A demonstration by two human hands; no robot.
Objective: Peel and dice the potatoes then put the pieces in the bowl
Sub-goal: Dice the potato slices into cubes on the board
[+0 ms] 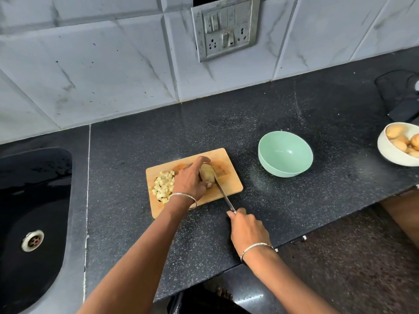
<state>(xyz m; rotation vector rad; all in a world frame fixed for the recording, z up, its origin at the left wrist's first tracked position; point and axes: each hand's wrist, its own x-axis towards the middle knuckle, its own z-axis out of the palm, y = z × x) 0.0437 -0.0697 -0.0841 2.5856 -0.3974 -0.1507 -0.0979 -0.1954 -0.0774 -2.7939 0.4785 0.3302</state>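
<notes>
Wooden cutting board (229,183): lies flat on the counter, near the front edge, between the sink and the green bowl
Potato (206,172): rests on the middle of the board, pale tan, partly hidden under the left hand; whether it is fully peeled cannot be told
Left hand (189,181): comes over the board from the near side, fingers curled round the potato and gripping it against the wood
Right hand (247,227): wrapped round the knife handle, just off the board's near right corner, above the counter
Knife (223,193): narrow blade slants up and left from the right hand, its tip against the potato's right side
Diced pieces (163,185): small pale cubes heaped on the left part of the board, just beside the left wrist
Green bowl (285,155): stands on the counter to the right of the board, apart from it, nothing inside
White bowl (390,152): at the far right edge, holding whole potatoes (400,139)
Counter (294,109): black speckled stone
Sink (34,200): black basin with a metal drain, far left
Wall: grey-veined tiles with a switch panel (225,28)
Wrists: a thin silver bangle on each
</notes>
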